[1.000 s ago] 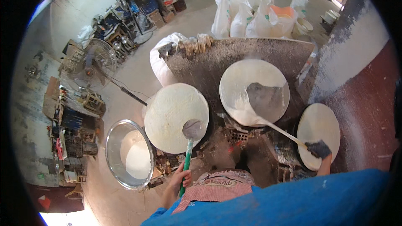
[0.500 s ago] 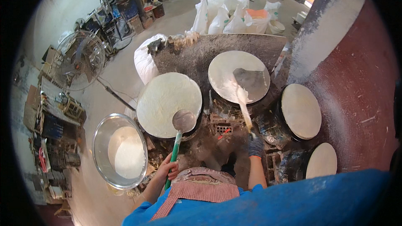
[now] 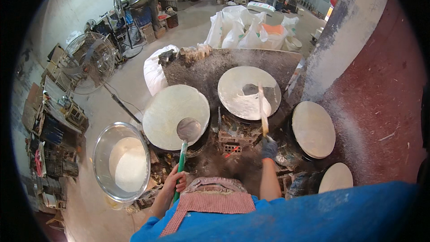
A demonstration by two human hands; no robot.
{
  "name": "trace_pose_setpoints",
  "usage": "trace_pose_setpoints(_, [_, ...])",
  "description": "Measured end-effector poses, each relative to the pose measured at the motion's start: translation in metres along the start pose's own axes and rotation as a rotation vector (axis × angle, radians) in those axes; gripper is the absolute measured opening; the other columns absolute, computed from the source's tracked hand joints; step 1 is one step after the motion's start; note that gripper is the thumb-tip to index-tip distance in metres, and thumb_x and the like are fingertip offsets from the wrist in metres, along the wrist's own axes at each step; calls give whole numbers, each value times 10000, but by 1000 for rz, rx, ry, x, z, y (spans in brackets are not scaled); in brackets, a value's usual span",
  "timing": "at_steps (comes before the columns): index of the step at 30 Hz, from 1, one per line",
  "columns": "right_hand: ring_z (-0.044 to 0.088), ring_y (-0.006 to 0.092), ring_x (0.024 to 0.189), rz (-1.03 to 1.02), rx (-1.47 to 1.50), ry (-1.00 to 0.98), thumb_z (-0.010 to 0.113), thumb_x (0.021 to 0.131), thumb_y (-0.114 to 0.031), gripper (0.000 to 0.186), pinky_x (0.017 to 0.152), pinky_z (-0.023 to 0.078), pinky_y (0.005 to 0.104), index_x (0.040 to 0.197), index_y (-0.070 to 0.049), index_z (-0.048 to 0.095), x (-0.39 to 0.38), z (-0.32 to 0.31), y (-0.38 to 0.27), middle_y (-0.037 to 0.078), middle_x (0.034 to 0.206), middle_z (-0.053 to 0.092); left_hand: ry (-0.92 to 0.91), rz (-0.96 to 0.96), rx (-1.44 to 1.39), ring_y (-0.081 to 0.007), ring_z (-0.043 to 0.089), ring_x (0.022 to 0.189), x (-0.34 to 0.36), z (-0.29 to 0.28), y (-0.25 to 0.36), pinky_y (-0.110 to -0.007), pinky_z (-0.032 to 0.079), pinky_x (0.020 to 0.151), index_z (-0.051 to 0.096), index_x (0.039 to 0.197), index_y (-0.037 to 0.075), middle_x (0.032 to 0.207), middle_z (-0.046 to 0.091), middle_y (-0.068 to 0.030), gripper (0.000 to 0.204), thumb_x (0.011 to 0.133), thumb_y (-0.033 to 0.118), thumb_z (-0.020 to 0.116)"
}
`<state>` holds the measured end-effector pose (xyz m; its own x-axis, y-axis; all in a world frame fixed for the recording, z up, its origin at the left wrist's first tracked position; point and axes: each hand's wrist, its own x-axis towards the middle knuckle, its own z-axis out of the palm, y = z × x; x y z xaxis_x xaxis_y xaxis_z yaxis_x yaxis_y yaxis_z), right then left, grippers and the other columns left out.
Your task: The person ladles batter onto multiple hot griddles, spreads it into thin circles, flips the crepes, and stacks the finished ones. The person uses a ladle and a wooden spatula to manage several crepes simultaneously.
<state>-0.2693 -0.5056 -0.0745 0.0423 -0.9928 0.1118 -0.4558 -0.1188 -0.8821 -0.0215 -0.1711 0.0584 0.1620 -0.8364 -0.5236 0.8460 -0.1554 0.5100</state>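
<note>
My bare left hand (image 3: 174,182) is wrapped round the green handle of a ladle (image 3: 188,130). The ladle's round bowl hangs over a griddle (image 3: 168,112) covered with pale batter. My right hand (image 3: 269,149), in a dark glove, grips a flat wooden spreader (image 3: 264,121) by its lower end. The spreader's whitish blade lies across the far right griddle (image 3: 237,80), where a wet white band of batter curves along the near side. A dark bare patch shows near this griddle's middle, next to the blade.
A metal basin (image 3: 99,170) of white batter stands at the left. Two more coated griddles (image 3: 313,130) (image 3: 336,179) sit at the right. Behind the stove rises a dark board (image 3: 201,65), with white sacks (image 3: 237,29) beyond. A pedestal fan (image 3: 87,62) stands far left.
The spreader has swept round the far right griddle, and its dark bare patch has become smaller. My left hand still holds the ladle over the left griddle. The whole view has shifted slightly.
</note>
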Motion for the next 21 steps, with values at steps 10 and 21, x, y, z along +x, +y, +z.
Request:
trace_pose_setpoints(10, [635,329,765,-80,-284,-66,556,829,-288,295,685,484,385,972,-54,665,36,-15,22,175,842,658,-59,-41,9,-114,352,403,44,32,-4,-238,303,337,211,1374,277,585,379,-35,544,916,138,471])
trace_pose_setpoints(21, [609,365,790,147,-57,-101,540,846,-336,297,678,473,444,970,-91,652,80,-26,46,182,835,639,-157,-195,-11,-89,312,378,83,47,-11,-224,273,309,241,1360,337,552,336,-4,482,945,187,435])
